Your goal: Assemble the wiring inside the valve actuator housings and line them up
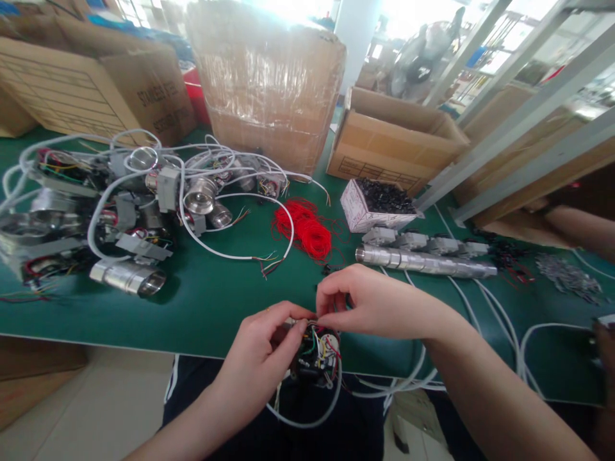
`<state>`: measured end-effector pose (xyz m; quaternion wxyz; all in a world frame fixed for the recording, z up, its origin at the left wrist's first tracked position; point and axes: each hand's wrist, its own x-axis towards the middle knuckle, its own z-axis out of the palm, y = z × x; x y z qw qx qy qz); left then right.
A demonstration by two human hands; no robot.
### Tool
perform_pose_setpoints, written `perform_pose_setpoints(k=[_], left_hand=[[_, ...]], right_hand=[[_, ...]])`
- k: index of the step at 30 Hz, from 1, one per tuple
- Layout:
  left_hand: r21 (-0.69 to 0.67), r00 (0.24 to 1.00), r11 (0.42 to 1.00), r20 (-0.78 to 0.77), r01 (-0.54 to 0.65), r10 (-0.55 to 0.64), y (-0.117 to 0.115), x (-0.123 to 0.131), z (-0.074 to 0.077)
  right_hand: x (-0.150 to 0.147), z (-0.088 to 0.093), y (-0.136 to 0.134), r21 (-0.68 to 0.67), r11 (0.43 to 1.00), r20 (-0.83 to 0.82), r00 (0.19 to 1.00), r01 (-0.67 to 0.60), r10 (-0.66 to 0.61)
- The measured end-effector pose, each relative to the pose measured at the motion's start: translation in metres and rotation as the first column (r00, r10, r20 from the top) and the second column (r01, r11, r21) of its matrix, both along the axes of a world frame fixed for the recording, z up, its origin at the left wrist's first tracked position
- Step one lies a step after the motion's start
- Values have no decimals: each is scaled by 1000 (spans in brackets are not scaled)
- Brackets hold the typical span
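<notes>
We work at a bench (pixel 206 307) covered in a green mat, in a bright, cluttered workshop. Along its far edge stand cardboard boxes: a tall wrapped box (pixel 269 83) in the middle, printed boxes (pixel 67 89) to the left and an open box (pixel 394 137) to the right. A fan (pixel 423 57) stands behind them, and pale metal frame rails (pixel 528 121) slant across the right side. On the left of the mat lies a pile of metal units (pixel 120 211) tangled in white cables. Near the middle sits a coil of red wire (pixel 307 230), and just beside it a small carton of black parts (pixel 379 205). In front of the carton lies a row of metal cylinders (pixel 427 261). Another person's arm (pixel 581 230) rests at the far right edge.

Our left grip (pixel 262 349) is curled around a small wired unit (pixel 317 358), held at the near edge of the bench, just above our lap. Its thumb and forefinger close on the top of the unit. Our right grip (pixel 365 304) reaches in from the right, fingertips pressed together, pinching a thin wire at the top of the same unit, close against the left fingers. Coloured wires fan out of the unit, and a white cable (pixel 307 419) loops down below it.
</notes>
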<state>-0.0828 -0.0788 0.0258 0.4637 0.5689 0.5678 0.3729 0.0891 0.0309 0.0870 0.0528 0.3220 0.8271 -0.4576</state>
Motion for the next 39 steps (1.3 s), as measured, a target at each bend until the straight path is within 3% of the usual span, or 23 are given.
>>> perform_pose_setpoints(k=[9, 15, 19, 28, 32, 39], left_hand=[[-87, 987, 992, 139, 88, -75, 2, -6, 6], [-114, 977, 981, 159, 158, -139, 0, -17, 6], [-139, 965, 969, 195, 205, -177, -2, -22, 6], [-182, 941, 945, 254, 271, -221, -7, -26, 3], [-210, 944, 939, 246, 272, -218, -8, -25, 1], [-209, 949, 940, 223, 270, -222, -9, -24, 3]], right_hand=[[28, -16, -23, -141, 956, -94, 958, 256, -270], [33, -39, -53, -357, 815, -201, 814, 457, -545], [33, -52, -72, -551, 682, -177, 732, 480, -658], [25, -73, -111, -745, 494, -197, 560, 448, -805], [20, -78, -120, -777, 449, -212, 488, 441, -847], [14, -80, -124, -775, 429, -219, 441, 464, -871]])
